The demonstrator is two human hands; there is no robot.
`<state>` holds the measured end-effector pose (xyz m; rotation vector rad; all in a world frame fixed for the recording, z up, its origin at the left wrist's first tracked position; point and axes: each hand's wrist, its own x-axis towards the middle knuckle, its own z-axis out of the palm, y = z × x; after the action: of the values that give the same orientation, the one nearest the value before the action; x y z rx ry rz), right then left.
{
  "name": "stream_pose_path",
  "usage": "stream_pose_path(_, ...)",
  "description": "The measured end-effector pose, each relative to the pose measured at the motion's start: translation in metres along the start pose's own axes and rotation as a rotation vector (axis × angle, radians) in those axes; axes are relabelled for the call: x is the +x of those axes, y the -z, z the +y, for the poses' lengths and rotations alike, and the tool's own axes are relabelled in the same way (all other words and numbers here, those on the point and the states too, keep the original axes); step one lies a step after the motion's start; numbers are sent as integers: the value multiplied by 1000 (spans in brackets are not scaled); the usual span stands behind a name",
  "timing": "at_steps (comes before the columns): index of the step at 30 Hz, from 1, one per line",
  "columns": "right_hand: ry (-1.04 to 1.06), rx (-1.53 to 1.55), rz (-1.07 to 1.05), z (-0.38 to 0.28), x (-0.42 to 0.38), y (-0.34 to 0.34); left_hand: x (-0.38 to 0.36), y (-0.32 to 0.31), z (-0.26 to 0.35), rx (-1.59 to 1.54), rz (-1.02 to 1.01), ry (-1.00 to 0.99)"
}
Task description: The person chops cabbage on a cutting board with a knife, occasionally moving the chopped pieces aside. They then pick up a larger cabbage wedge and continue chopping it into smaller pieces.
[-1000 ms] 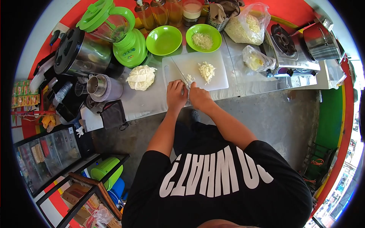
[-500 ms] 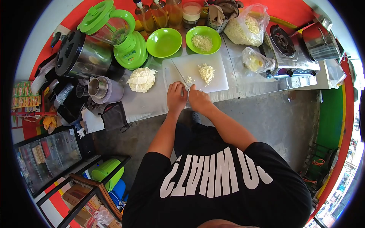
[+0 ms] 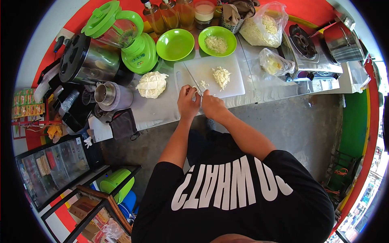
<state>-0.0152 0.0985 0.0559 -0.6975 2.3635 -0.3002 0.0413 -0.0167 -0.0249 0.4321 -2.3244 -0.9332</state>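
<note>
My right hand [image 3: 213, 106] is closed round the handle of a knife [image 3: 195, 81], whose blade points up and left over the white cutting board [image 3: 237, 83]. My left hand [image 3: 189, 101] is beside the blade at the board's lower left edge, fingers bent on a small pale piece, mostly hidden. A few chopped bits [image 3: 204, 84] lie just right of the blade. Further right on the board is a pile of pale shreds [image 3: 221, 77]. Left of the board sits a whitish leafy head [image 3: 152, 84]. Behind it are a green plate [image 3: 175, 45] and another green plate [image 3: 232, 44] holding shreds.
A green blender [image 3: 139, 54], a metal cup [image 3: 104, 94] and a dark cloth pouch [image 3: 122, 123] are on the left. Bottles [image 3: 169, 16] line the back. Bags of pale food [image 3: 265, 30] and a stove [image 3: 316, 73] stand to the right.
The fingers of my left hand have lifted and spread slightly, showing a small pale piece near them. My right hand stays on the knife. The whole view has shifted slightly.
</note>
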Motion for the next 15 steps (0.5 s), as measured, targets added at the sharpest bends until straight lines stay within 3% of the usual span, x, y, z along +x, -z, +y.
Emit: stream_pose_path(15, -25, 13, 27, 2, -5, -17, 0, -1, -4, 17, 0, -38)
